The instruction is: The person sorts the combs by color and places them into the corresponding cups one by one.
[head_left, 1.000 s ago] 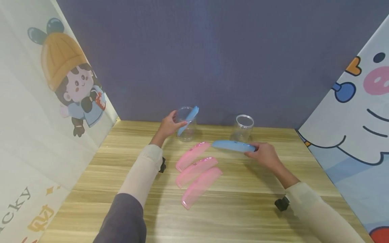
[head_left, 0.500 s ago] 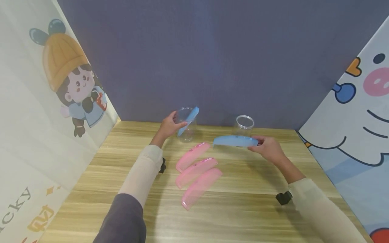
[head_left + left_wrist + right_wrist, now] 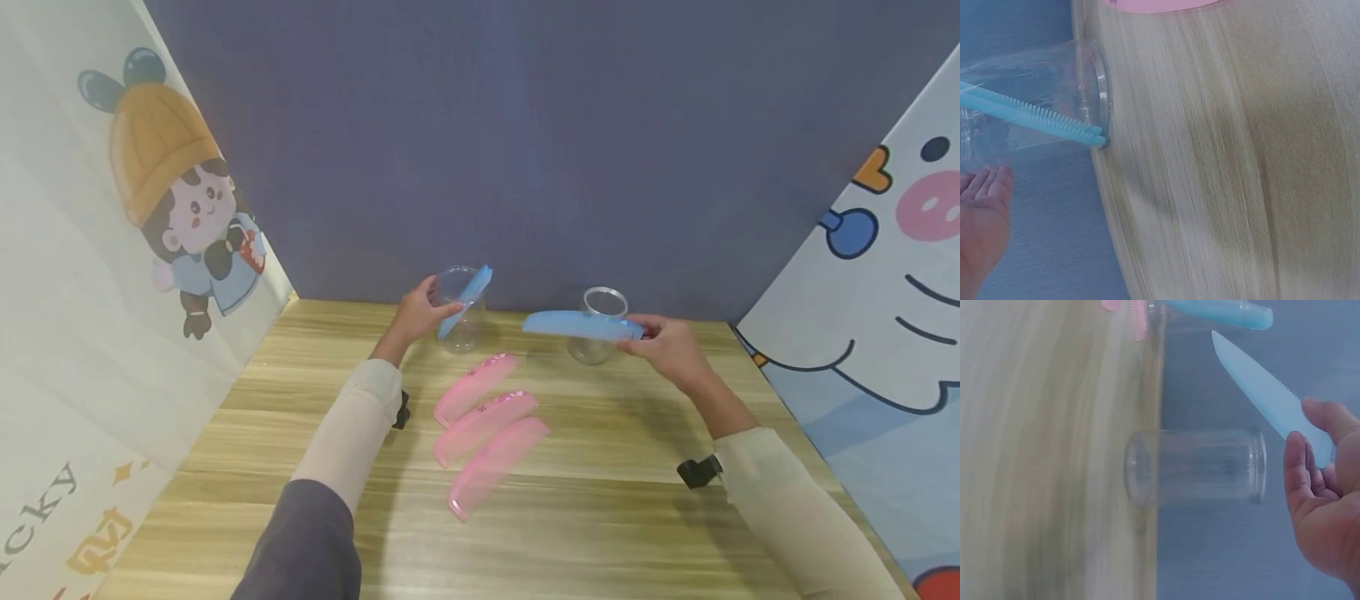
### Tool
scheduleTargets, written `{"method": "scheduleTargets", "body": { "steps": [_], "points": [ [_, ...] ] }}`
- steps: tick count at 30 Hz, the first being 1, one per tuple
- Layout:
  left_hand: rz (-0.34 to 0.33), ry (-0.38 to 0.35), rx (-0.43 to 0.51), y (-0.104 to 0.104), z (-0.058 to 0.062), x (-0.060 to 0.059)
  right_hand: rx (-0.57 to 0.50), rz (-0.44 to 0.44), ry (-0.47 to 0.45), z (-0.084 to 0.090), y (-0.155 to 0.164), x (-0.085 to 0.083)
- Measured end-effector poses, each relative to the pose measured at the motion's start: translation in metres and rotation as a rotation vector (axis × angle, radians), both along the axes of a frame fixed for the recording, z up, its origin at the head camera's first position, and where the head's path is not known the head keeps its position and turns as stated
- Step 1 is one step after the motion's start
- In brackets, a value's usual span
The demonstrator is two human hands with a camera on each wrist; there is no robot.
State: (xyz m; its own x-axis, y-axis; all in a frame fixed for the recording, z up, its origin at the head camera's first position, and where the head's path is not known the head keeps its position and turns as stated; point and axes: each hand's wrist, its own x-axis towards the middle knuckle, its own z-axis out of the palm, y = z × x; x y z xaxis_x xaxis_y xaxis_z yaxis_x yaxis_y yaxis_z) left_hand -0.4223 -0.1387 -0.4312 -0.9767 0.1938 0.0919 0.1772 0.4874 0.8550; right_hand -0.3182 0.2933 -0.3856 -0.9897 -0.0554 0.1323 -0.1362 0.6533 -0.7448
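My left hand (image 3: 422, 315) grips the side of a clear plastic jar (image 3: 463, 337) near its rim, with the thumb across the front. Blue combs (image 3: 1029, 115) lean inside that jar, overlapping each other, their upper ends (image 3: 480, 279) above the rim. On the right, my right hand (image 3: 667, 348) pinches one end of another blue comb (image 3: 570, 324) between thumb and fingers. It is held roughly level and overlaps the upper part of a second clear jar (image 3: 591, 350). The right wrist view shows this jar (image 3: 1197, 467) upright with nothing inside and the comb (image 3: 1260, 390) beyond its rim.
Three pink combs lie slanted on the wood-grain table (image 3: 315, 517): a far one (image 3: 475, 388), a middle one (image 3: 486, 423) and a near one (image 3: 495, 468). A dark wall (image 3: 450, 150) rises behind the jars, with printed panels (image 3: 847, 333) at either side.
My right hand has raised the blue comb and carried it away from me, from in front of the right jar to level with its upper part. My left hand stays at its jar.
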Motion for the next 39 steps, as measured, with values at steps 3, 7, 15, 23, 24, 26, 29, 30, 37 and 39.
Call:
{"method": "scheduleTargets", "body": {
  "steps": [3,7,15,23,24,26,29,30,37,39],
  "points": [
    [0.001,0.0,-0.002,0.0,0.0,0.0,-0.058,0.005,-0.004,0.006,0.0,-0.003],
    [0.004,0.005,-0.001,0.0,0.001,0.001,-0.078,0.007,-0.005,0.017,-0.002,-0.009],
    [0.006,-0.001,-0.008,0.0,-0.002,0.0,-0.091,0.002,-0.01,0.037,-0.014,-0.022],
    [0.014,0.012,-0.005,0.001,-0.001,-0.001,-0.122,-0.013,-0.006,0.061,-0.034,-0.036],
    [0.013,0.013,-0.003,0.001,-0.001,-0.001,-0.131,-0.007,-0.002,0.064,-0.037,-0.038],
    [0.012,0.016,-0.003,0.001,0.001,-0.001,-0.152,0.008,-0.003,0.07,-0.043,-0.041],
    [0.015,0.017,-0.011,0.001,0.001,-0.001,-0.172,0.038,-0.022,0.077,-0.053,-0.045],
    [0.016,0.015,-0.013,0.001,0.001,-0.002,-0.165,0.045,-0.028,0.079,-0.056,-0.047],
    [0.025,0.02,-0.028,0.002,-0.001,-0.001,-0.075,0.078,0.002,0.087,-0.081,-0.059],
    [0.024,0.019,-0.026,0.002,0.0,0.0,-0.045,0.084,0.027,0.09,-0.088,-0.062]
  ]
}}
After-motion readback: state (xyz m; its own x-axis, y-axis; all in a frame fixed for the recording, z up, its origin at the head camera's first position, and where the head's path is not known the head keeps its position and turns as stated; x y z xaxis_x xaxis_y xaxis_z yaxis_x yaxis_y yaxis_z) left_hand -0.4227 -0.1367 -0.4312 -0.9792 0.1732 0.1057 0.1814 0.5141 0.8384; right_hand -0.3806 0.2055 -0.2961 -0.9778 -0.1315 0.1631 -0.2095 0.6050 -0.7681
